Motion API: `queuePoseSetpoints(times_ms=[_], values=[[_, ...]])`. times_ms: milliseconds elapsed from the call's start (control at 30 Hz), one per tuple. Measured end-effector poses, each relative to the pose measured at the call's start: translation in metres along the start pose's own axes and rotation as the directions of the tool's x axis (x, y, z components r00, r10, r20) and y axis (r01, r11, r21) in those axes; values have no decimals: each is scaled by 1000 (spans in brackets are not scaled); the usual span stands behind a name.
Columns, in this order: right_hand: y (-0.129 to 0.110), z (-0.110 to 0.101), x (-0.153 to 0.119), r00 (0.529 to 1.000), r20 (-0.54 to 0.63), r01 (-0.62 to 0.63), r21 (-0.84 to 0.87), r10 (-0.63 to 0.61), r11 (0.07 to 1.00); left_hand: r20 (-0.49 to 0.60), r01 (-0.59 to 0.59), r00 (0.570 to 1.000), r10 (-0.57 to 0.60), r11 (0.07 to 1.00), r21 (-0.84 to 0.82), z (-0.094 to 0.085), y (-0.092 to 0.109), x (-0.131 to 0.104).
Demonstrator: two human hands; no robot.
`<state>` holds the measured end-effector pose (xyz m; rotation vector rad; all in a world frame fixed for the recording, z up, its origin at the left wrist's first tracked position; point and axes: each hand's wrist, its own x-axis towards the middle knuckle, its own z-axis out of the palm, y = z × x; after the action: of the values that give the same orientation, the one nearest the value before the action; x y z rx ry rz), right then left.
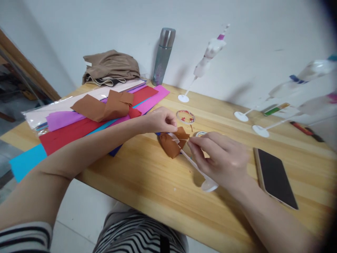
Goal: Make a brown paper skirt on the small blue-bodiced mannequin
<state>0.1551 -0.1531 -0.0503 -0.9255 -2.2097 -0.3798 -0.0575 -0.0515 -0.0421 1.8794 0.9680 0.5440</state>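
Observation:
A small mannequin on a white stand (210,185) leans over the wooden table, its body wrapped in brown crepe paper (172,147). My left hand (161,120) is closed just above the wrapped part; its fingertips are hidden, so what it holds cannot be made out. With thumb and forefinger pressed together, my right hand (218,154) pinches the end of a thin pale strand (181,140) that runs across the brown paper. A whitish strip lies on the paper between both hands. Behind my right hand, a roll of tape (200,134) is partly covered.
Coloured paper sheets (71,131) and brown pieces (105,107) cover the left side. At the back stand a thermos (163,56), folded brown cloth (113,66) and a bare mannequin (210,52). A clear ring (185,117), a phone (275,177) and more mannequins (289,84) are also around.

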Motion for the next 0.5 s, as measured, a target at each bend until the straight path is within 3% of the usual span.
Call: queuePoseSetpoints(times_ms=[233,400,467,500], values=[[-2,6,1,995,-21,95,-86,-97,992,16,-33,999,33,999,23,-3,8,-9],[-4,6,-1,996,-7,88,-58,-88,994,-150,-78,985,88,995,69,-6,16,-16],[-7,1,1,997,-16,74,-21,-74,997,-196,-41,980,46,999,32,-11,20,-23],[-9,-2,2,997,-19,75,1,-75,997,-158,5,987,-7,1000,-12,-13,21,-28]])
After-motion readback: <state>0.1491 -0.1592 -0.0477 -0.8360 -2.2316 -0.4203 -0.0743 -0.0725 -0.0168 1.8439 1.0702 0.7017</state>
